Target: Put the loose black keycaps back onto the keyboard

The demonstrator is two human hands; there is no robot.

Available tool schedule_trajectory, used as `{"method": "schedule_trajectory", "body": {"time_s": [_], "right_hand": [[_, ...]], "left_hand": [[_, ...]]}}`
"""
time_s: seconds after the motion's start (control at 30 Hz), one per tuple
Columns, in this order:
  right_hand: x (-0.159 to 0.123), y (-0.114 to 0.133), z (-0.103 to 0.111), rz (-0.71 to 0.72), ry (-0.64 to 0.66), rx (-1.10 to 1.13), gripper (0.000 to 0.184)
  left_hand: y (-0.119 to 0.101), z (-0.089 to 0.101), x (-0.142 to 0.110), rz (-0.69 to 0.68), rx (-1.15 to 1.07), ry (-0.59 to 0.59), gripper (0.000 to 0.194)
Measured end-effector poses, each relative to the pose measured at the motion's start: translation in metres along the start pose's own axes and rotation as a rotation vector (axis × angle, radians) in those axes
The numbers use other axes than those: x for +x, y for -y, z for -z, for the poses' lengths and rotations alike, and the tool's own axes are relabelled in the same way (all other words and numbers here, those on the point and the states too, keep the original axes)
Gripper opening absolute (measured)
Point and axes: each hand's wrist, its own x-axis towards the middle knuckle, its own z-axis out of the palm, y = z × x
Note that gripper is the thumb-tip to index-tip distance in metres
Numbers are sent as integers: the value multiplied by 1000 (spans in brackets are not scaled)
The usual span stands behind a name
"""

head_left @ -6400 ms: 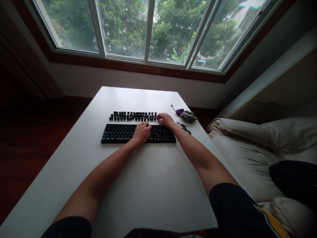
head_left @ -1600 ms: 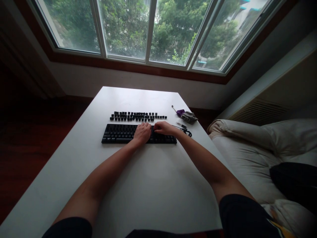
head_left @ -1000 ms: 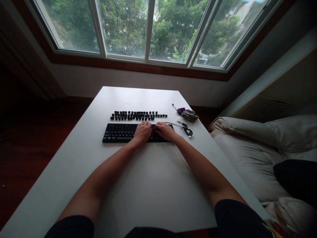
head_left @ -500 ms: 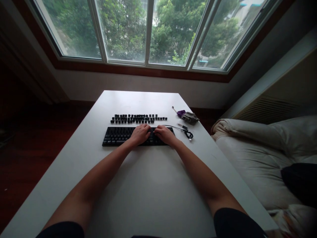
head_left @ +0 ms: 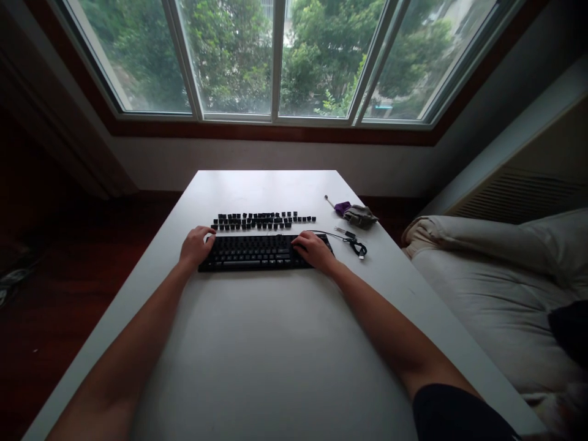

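A black keyboard [head_left: 250, 252] lies flat on the white table [head_left: 257, 343]. At its left end is my left hand [head_left: 196, 245], with curled fingers at the far corner and the thumb against the side edge. My right hand [head_left: 315, 250] rests over the keyboard's right part, fingers bent and drawn together above the keys. Whatever may be between those fingertips is hidden. Just beyond the keyboard stand loose black keycaps [head_left: 264, 222] in rough rows, the nearest ones close to my left fingertips.
Right of the keyboard lie a coiled black cable [head_left: 358, 248], a small tool [head_left: 345, 233], a crumpled grey cloth [head_left: 361, 215] with a purple piece [head_left: 342, 207], and a thin brush-like stick [head_left: 328, 201]. A pale sofa [head_left: 482, 288] borders the table's right side. The window [head_left: 275, 61] is beyond.
My left hand has moved left from the keyboard's middle to its left end, uncovering the keys. My right hand stays over the right part. The view has shifted slightly.
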Motion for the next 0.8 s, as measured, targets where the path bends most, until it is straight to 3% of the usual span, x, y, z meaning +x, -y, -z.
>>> {"method": "schedule_trajectory", "body": {"time_s": [0.1,0.23,0.37,0.53,0.8], "right_hand": [[1,1,0,-24,1,12,16],[4,-3,2,-40,11,26,17],[18,-10,9,-73,49,16,15],[54,-20,15,-125,5,-87,14],[94,-32,-7,-211,175,-299,20]], "left_hand": [[20,-3,-6,168,-102,33,35],[24,-11,-5,268,-110,25,36],[22,-19,4,246,-87,19,35],[24,-25,10,213,-95,14,32],[29,-27,5,199,-77,-44,34]]}}
